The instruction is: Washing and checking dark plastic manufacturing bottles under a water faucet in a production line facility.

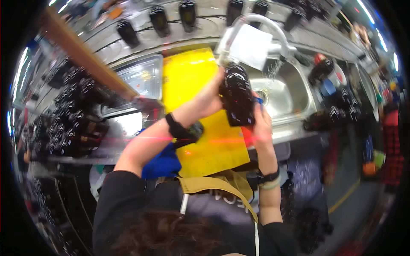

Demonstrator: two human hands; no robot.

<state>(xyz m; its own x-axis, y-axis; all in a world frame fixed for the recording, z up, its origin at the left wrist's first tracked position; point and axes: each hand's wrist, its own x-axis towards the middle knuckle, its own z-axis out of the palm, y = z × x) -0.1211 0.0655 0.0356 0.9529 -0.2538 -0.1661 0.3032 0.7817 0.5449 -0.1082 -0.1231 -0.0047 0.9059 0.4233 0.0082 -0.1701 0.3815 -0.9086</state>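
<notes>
A glossy black vase-like vessel (238, 94) is held up between my two hands, tilted, over the border between a yellow sheet (188, 77) and a steel sink. My left hand (212, 94) grips its left side, fingers partly hidden behind it. From the right, my right hand (261, 121) holds its lower part, with a small blue thing (258, 101) showing at the fingers; what it is I cannot make out. A red patch (248, 136) lies beside the right hand. Another dark rounded object (196, 131) rests on the yellow sheet below my left wrist.
Beyond the vessel a white curved faucet (260, 18) runs water into the sink (294, 96). A white sheet (249, 45) hangs behind it. Similar black vessels (159, 21) stand on the rack at the back; several more (68, 128) crowd the left. A clear tray (143, 79) sits left, under a wooden post (85, 53).
</notes>
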